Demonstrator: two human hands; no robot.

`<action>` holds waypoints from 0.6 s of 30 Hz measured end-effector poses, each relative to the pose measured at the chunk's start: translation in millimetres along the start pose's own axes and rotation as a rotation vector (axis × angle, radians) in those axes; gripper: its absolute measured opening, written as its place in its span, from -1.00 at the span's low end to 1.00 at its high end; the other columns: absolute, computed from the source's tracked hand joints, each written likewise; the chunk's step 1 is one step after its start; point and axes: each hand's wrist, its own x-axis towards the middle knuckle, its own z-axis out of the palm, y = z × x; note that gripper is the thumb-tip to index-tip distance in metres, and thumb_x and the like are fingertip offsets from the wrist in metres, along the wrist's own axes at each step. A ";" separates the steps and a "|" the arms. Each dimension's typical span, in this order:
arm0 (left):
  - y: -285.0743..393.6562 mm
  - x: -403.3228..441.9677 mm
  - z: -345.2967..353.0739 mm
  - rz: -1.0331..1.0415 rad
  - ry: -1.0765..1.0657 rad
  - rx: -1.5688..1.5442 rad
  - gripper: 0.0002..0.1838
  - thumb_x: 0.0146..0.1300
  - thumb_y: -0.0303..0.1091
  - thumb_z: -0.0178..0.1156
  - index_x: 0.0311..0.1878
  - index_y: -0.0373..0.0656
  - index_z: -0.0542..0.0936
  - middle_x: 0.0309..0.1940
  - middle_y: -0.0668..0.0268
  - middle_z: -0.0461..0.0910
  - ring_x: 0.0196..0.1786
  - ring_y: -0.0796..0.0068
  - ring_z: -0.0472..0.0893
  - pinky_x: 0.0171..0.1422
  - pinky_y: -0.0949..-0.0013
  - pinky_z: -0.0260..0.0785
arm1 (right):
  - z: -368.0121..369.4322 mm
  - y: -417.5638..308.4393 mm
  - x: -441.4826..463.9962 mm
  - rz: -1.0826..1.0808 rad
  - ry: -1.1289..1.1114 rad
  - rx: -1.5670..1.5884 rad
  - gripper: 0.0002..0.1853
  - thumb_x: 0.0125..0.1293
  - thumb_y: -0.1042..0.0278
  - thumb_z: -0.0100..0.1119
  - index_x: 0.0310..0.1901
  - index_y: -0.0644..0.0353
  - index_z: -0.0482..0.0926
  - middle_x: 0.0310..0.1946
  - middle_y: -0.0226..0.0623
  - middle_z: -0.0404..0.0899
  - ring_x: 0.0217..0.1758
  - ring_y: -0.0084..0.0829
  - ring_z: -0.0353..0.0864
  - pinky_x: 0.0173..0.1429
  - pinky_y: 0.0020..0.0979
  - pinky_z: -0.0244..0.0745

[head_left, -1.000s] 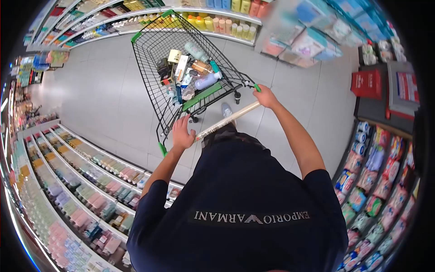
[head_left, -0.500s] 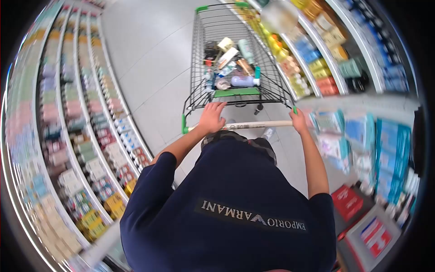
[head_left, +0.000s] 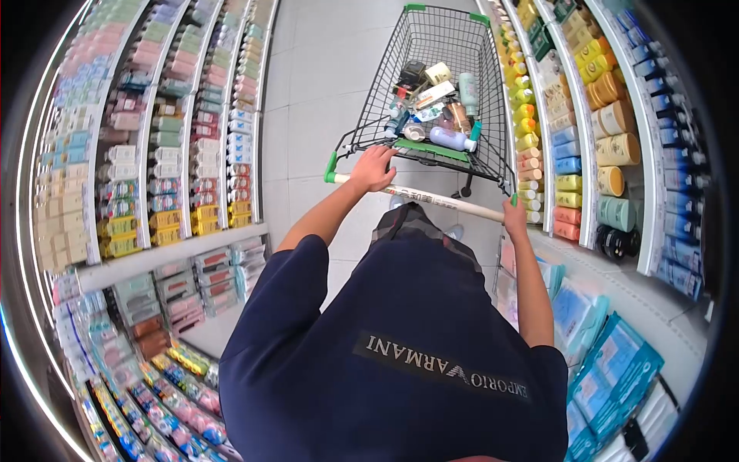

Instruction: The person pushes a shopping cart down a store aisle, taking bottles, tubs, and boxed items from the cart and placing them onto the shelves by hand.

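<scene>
A black wire shopping cart (head_left: 433,31) with green corner pieces stands ahead of me. My left hand (head_left: 373,168) rests on the left part of its pale handle (head_left: 431,199), fingers stretched forward over the bar with the thumb apart. At the right end of that bar, my right hand (head_left: 514,214) is closed around it beside a green end piece. Inside the cart lie a lilac bottle (head_left: 453,138), a pale green bottle (head_left: 467,92), a cream-coloured container (head_left: 438,73), a white box (head_left: 433,95) and several other packages.
Tall shelves of bottles (head_left: 165,158) line the left side. On the right, shelves hold yellow and orange bottles (head_left: 596,58) close to the cart. Blue packs (head_left: 616,377) hang at the lower right. Grey tiled floor (head_left: 308,100) runs up the aisle between the shelves.
The view has swung, so the cart and handle sit farther right and the handle is tilted. Lower left racks have come into view; the red boxes at lower right have gone. Both hands stay on the handle.
</scene>
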 end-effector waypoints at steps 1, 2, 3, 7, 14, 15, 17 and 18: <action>4.1 -0.7 4.1 0.002 0.009 0.014 -0.49 0.14 -0.16 0.08 0.16 -0.16 0.45 0.10 0.08 0.45 0.23 0.07 0.37 0.37 0.10 0.16 | -1.5 12.0 3.3 -0.007 -0.024 0.001 -0.77 0.16 0.23 0.12 -0.35 0.24 0.44 -0.52 -0.18 0.44 -0.43 -0.30 0.46 -0.20 -0.29 0.39; 8.8 -3.4 7.0 0.003 0.019 0.022 -0.50 0.15 -0.15 0.09 0.15 -0.15 0.46 0.10 0.08 0.45 0.22 0.08 0.37 0.37 0.09 0.15 | -6.2 19.6 6.1 0.003 -0.056 0.021 -0.74 0.15 0.23 0.13 -0.22 0.23 0.45 -0.47 -0.20 0.47 -0.42 -0.30 0.48 -0.22 -0.30 0.41; 12.8 -4.6 10.5 -0.018 0.017 0.018 -0.51 0.15 -0.15 0.09 0.15 -0.14 0.46 0.09 0.09 0.45 0.22 0.08 0.37 0.37 0.08 0.14 | -6.5 26.4 13.9 0.005 -0.091 0.042 -0.67 0.15 0.24 0.15 -0.10 0.22 0.45 -0.42 -0.22 0.50 -0.41 -0.30 0.49 -0.25 -0.32 0.43; 20.3 -13.7 1.5 -0.049 0.018 0.036 -0.50 0.16 -0.15 0.09 0.17 -0.11 0.45 0.09 0.12 0.46 0.24 0.10 0.36 0.37 0.10 0.14 | -37.8 -64.2 -12.6 0.346 -0.251 0.079 -0.42 0.14 0.24 0.17 0.20 0.18 0.29 -0.32 -0.26 0.52 -0.39 -0.32 0.51 -0.39 -0.37 0.44; 31.1 -13.9 -1.9 -0.102 0.013 -0.012 -0.50 0.16 -0.13 0.09 0.16 -0.11 0.47 0.06 0.16 0.47 0.24 0.14 0.36 0.39 0.12 0.13 | -19.3 -40.5 37.1 0.456 -0.268 0.240 -0.45 0.22 0.27 0.13 0.25 0.15 0.30 -0.41 -0.33 0.48 -0.61 -0.52 0.42 -0.56 -0.44 0.38; 31.6 -14.6 1.0 -0.102 0.043 -0.023 -0.50 0.15 -0.13 0.09 0.15 -0.12 0.48 0.05 0.15 0.48 0.23 0.14 0.37 0.39 0.13 0.14 | -20.9 -40.2 38.2 0.386 -0.264 0.143 -0.50 0.21 0.28 0.13 0.20 0.20 0.35 -0.46 -0.35 0.46 -0.62 -0.54 0.40 -0.56 -0.46 0.35; 32.9 -14.0 5.4 -0.104 0.049 -0.035 -0.51 0.15 -0.14 0.09 0.14 -0.13 0.48 0.04 0.14 0.48 0.22 0.14 0.38 0.38 0.13 0.15 | -23.6 -41.6 40.3 0.272 -0.213 0.017 -0.58 0.21 0.30 0.15 0.07 0.30 0.43 -0.56 -0.41 0.42 -0.65 -0.56 0.35 -0.59 -0.46 0.27; 34.1 -12.7 5.9 -0.091 0.039 -0.043 -0.51 0.15 -0.14 0.10 0.14 -0.14 0.49 0.04 0.14 0.49 0.21 0.14 0.39 0.37 0.14 0.16 | -21.4 -28.8 48.5 0.257 -0.218 0.017 -0.58 0.21 0.30 0.15 0.07 0.30 0.43 -0.56 -0.41 0.42 -0.65 -0.56 0.35 -0.59 -0.46 0.27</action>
